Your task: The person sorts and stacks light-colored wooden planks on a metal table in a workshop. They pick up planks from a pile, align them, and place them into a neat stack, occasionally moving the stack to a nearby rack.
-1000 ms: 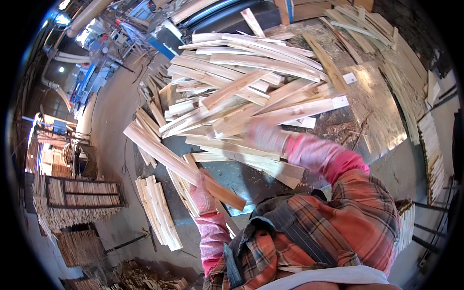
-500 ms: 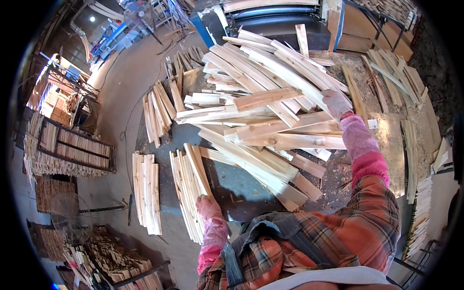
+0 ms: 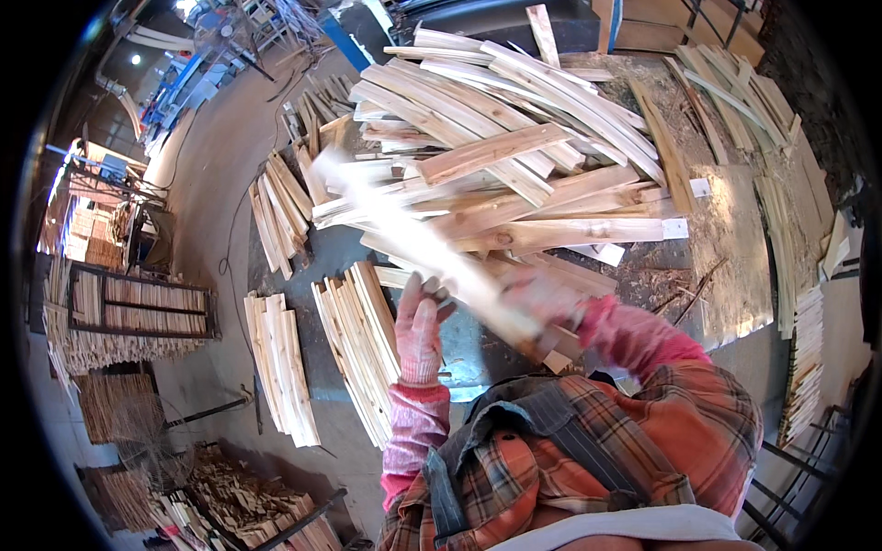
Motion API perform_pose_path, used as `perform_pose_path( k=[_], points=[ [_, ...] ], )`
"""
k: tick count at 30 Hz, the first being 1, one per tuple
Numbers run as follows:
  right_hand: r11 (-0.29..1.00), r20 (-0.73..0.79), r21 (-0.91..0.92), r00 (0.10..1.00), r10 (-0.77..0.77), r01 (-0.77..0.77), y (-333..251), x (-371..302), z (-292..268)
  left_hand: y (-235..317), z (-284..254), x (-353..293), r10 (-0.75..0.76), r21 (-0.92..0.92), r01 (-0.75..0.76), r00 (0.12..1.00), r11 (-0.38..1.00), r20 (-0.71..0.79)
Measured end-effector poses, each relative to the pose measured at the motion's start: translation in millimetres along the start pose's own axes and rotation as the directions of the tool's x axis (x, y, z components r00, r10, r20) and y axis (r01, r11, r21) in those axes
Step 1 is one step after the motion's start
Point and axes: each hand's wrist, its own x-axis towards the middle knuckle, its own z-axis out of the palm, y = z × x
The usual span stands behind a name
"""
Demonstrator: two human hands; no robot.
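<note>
A pale wooden board (image 3: 404,230), smeared by motion, slants across the front of the dark worktable (image 3: 358,246). My right hand (image 3: 544,301), gloved and blurred, grips it near its lower end. Close to the board's left side, my left hand (image 3: 420,332) is raised in a light glove with its fingers stretched up and apart; whether it touches the board I cannot tell. Left of that hand lies a bundle of narrow boards (image 3: 347,349) side by side. Beyond the hands spreads a loose heap of boards (image 3: 478,110), crossing at several angles.
Another row of boards (image 3: 278,367) lies at the table's left edge, with a smaller group (image 3: 278,216) farther back. Long strips (image 3: 735,119) rest at the right on a sawdust-strewn surface. On the floor at left stand a rack of stacked wood (image 3: 138,303) and a fan (image 3: 147,432).
My right hand has come from the heap toward me, now with a board swinging in it. My left hand has left the bundle, moved right and opened. The view has shifted slightly.
</note>
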Motion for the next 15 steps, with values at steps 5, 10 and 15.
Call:
perform_pose_path(
  k=[5, 10, 15],
  points=[
    [0.943, -0.083, -0.328, 0.992, -0.094, 0.062, -43, 77, 36, 16, -31, -13, -0.041, -0.056, 0.032, 0.981, 0.998, -0.187],
    [0.737, -0.574, 0.559, 0.818, 0.013, 0.381, -35, 193, -42, 48, -68, -29, -0.057, 0.025, 0.062, 0.985, 0.998, -0.161],
    [0.088, -0.180, 0.979, 0.983, -0.044, 0.183, -15, 141, -14, 77, -172, -69, -0.024, 0.102, 0.067, 0.924, 0.992, -0.381]
  ],
)
